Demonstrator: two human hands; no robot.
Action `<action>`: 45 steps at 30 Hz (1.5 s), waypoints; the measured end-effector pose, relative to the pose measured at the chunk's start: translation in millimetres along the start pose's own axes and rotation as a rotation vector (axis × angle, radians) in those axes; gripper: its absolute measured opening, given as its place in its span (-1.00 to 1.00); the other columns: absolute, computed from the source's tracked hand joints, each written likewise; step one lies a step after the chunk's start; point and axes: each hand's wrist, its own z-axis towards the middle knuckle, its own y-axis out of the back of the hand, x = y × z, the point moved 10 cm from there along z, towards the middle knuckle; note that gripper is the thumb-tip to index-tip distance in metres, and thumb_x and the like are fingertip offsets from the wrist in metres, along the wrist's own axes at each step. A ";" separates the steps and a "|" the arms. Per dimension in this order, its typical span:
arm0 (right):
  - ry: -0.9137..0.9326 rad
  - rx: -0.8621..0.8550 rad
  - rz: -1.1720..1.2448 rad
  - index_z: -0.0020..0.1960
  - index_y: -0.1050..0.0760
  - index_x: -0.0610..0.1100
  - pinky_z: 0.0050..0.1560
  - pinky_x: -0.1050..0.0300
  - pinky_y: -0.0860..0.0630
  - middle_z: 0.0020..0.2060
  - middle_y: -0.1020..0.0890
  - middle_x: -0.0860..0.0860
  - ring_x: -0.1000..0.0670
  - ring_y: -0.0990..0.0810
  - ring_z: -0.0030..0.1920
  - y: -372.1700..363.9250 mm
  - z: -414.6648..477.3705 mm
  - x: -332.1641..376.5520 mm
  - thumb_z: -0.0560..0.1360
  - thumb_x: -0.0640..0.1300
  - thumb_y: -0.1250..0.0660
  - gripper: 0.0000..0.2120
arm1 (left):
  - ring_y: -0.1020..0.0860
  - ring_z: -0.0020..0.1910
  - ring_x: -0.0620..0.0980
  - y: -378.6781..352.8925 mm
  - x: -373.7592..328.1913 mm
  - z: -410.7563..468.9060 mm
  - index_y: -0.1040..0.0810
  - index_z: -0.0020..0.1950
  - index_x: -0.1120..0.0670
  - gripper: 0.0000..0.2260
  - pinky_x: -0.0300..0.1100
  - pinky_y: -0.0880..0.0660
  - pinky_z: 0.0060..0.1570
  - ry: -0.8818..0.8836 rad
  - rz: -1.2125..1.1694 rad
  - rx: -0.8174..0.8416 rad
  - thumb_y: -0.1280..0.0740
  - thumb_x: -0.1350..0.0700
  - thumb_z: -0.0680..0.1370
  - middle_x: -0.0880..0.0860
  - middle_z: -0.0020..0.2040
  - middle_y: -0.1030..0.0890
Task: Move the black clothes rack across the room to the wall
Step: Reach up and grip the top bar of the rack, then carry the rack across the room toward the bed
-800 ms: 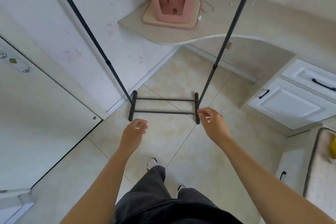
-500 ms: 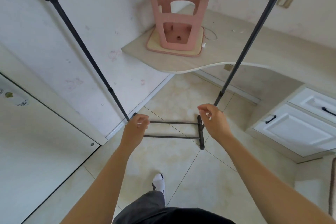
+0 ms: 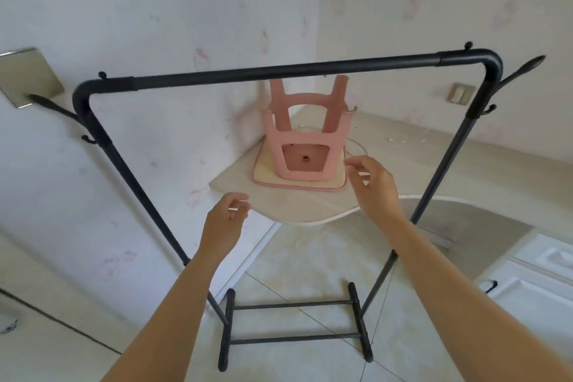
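1. Head view: our left hand (image 3: 225, 220) and right hand (image 3: 373, 186) hang half-open, each grip empty. One black clothes rack (image 3: 279, 71) stands just beyond both, by the wall.
2. We judge it light, stiff, top-heavy; best taken by the uprights either side of our hands. One pink stool (image 3: 305, 136) sits upturned on the counter (image 3: 465, 164).

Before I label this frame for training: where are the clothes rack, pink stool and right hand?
clothes rack (image 3: 279, 71), head view, top bar.
pink stool (image 3: 305, 146), head view, upturned seat frame.
right hand (image 3: 376, 187), head view, back of hand.
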 end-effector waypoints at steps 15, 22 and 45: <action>-0.132 -0.079 0.652 0.23 -0.40 -0.11 -0.06 0.12 -0.55 0.03 -0.63 0.01 0.01 -0.65 0.02 12.0 123.2 49.0 0.49 -0.01 -0.40 -0.61 | -0.66 -0.04 0.04 55.6 -130.1 105.2 -0.34 0.38 0.05 -0.55 -0.15 -0.57 -0.02 -0.068 -0.372 -0.214 -0.32 -0.09 0.57 0.10 0.10 -0.64; -0.260 -0.021 1.129 0.10 -0.47 -0.09 -0.18 0.19 -0.40 0.02 -0.62 -0.04 0.04 -0.62 -0.20 -2.2 147.1 46.1 0.51 -0.20 -0.38 -0.81 | -0.71 -0.03 0.09 55.9 -149.2 120.8 -0.43 0.27 0.25 -0.64 -0.20 -0.64 -0.05 -0.022 -0.796 -0.316 -0.32 0.04 0.59 0.09 0.05 -0.66; -0.272 -0.194 1.166 -0.13 -0.51 -0.20 -0.35 0.34 -0.51 -0.23 -0.67 -0.04 0.09 -0.47 -0.43 40.4 128.4 48.4 0.54 -0.27 -0.33 -0.93 | -0.67 -0.28 -0.04 30.5 -174.5 116.1 -0.43 0.07 0.23 -0.83 -0.27 -0.61 -0.20 -0.064 -0.929 -0.253 -0.31 0.15 0.59 0.13 -0.11 -0.62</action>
